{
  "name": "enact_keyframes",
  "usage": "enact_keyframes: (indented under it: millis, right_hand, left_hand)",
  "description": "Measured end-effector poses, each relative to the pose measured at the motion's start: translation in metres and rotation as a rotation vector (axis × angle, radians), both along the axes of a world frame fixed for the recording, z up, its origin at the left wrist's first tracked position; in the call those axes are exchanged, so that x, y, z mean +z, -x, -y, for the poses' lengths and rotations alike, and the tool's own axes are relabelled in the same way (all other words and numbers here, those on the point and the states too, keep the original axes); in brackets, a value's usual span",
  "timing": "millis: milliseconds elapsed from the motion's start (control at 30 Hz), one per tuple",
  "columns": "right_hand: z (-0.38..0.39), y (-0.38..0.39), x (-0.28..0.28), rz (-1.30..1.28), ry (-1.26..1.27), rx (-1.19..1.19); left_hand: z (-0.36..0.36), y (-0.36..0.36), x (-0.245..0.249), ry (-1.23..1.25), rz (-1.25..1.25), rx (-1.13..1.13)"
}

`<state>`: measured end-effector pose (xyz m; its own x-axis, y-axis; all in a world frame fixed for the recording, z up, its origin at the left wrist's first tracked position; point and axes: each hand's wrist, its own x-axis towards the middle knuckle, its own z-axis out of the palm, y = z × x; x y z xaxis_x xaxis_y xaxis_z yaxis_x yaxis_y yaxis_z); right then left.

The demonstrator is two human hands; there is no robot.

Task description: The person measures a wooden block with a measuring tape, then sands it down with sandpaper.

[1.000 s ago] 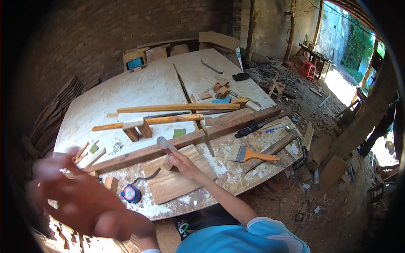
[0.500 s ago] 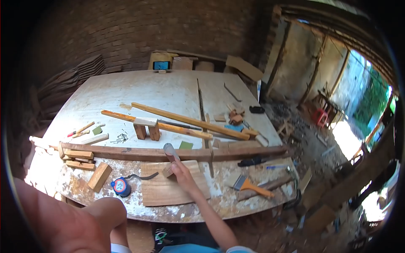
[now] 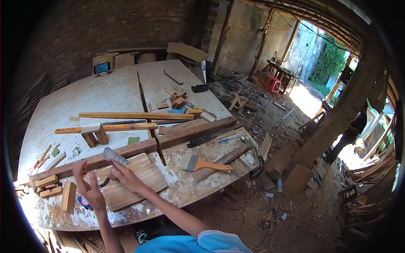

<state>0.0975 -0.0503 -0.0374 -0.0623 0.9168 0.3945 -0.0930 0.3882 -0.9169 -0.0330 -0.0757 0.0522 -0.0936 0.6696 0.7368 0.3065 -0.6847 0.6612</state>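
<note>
One flat, light-brown rectangular wooden board (image 3: 145,172) is lying on the paint-flecked worktable (image 3: 176,189), with one flat paintbrush with an orange handle (image 3: 210,165) to its right. Beyond, two long yellowish wooden strips (image 3: 135,116) and two small green squares (image 3: 133,140) are lying. The left hand (image 3: 92,193) is partly hiding one blue tape measure (image 3: 85,203); its upper fingers are looking blurred. The right hand (image 3: 127,180) is covering the lower end of one pale grey, rounded piece (image 3: 115,156). The right fingers are gripping that piece above the board; the left fingers are spreading apart, holding nothing visible.
</note>
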Motion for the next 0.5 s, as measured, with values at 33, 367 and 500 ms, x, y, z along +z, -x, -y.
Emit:
enact_keyframes:
  millis: [33,367,500]
  right_hand:
    - [0.004,0.000,0.003,-0.035,0.030,0.037]
    - [0.018,0.006,0.020,0.035,-0.003,-0.017]
    - [0.025,0.000,0.031,0.261,-0.080,-0.059]
  left_hand:
    - [-0.010,-0.001,-0.027,0.169,-0.060,0.011]
    - [-0.020,-0.012,-0.076,0.276,-0.067,-0.143]
    - [-0.018,-0.016,-0.073,0.327,0.091,-0.181]
